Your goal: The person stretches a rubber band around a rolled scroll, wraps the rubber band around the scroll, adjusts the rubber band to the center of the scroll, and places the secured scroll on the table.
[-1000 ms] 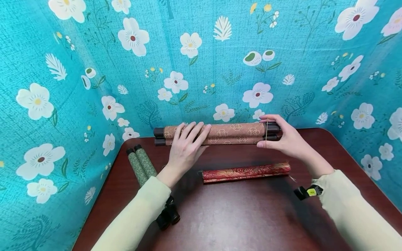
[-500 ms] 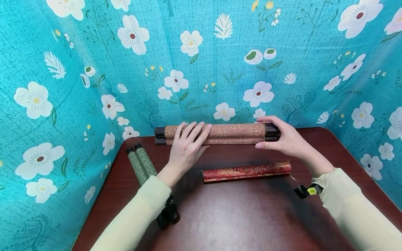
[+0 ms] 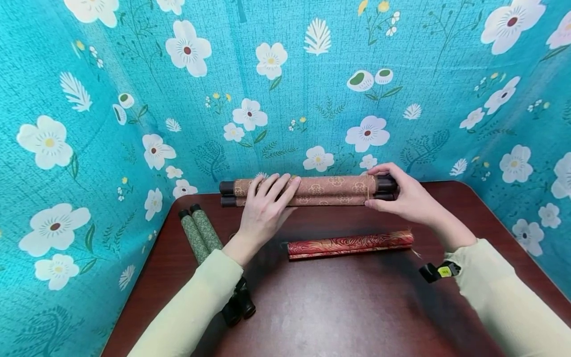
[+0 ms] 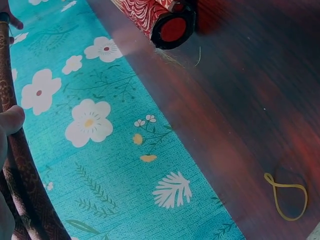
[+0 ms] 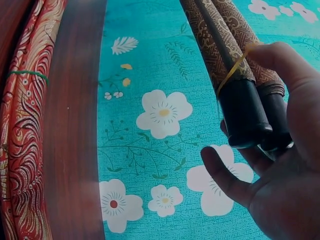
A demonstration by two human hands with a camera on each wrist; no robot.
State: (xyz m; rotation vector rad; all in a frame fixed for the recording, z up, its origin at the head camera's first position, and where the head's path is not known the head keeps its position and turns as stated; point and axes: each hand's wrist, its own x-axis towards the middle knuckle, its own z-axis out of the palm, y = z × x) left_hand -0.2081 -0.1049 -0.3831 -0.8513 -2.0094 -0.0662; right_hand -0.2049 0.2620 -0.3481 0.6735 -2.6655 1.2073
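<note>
A pair of brown flower-patterned rolls with black end knobs, a scroll (image 3: pixel 334 186), is held up crosswise near the back of the table. My left hand (image 3: pixel 265 208) grips it left of its middle, fingers over the top and thumb underneath. At the right end, my right hand (image 3: pixel 408 198) reaches around the black knobs with thumb and fingers. A thin yellow rubber band (image 5: pixel 232 75) catches on a right fingertip and crosses the brown cloth just inside the knobs. In the left wrist view, the left thumb presses the scroll's side.
On the dark red table (image 3: pixel 321 302) lies a red and gold scroll (image 3: pixel 350 246) with a green band around it. To the left, a green scroll (image 3: pixel 200 233) lies slanted, partly behind the left sleeve. Another yellow rubber band (image 4: pixel 291 201) rests on the table. A teal flowered cloth hangs behind.
The rubber band has moved left, from the black knobs onto the brown cloth, drawn by the right fingers. My left hand keeps its place on the scroll.
</note>
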